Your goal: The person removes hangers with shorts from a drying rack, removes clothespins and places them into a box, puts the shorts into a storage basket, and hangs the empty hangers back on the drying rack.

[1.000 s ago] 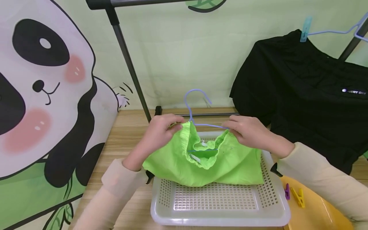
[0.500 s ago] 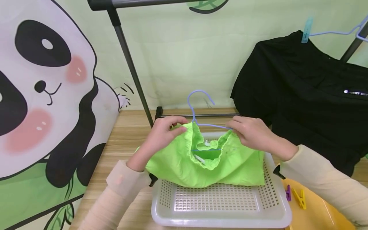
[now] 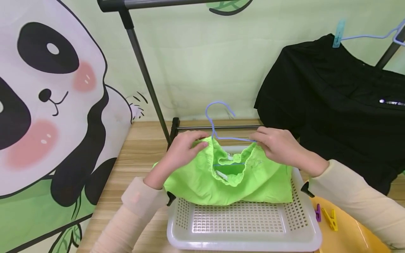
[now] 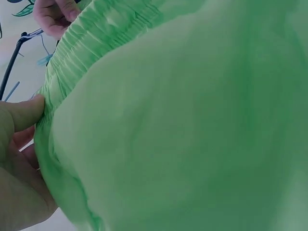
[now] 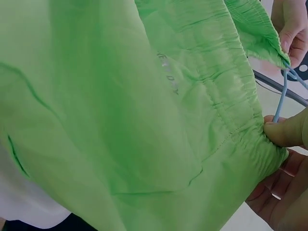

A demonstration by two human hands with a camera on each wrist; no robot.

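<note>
Bright green shorts with a gathered elastic waistband spread over a white perforated basket. Inside the waist opening runs a bar of the lilac wire hanger, whose hook stands up above it. My left hand pinches the waistband's left side between thumb and fingers, close to the hanger's neck. Over on the right, my right hand pinches the waistband together with the end of the hanger's arm. In the right wrist view, the thumb presses the waistband beside the hanger wire.
Black shorts hang at the right from another lilac hanger, held by a blue clothespin. A dark rack rises behind the basket. Purple and yellow clothespins lie on an orange surface.
My left hand and the waistband's left side have shifted slightly to the right, towards my right hand. The right hand keeps its hold, nearly still.
</note>
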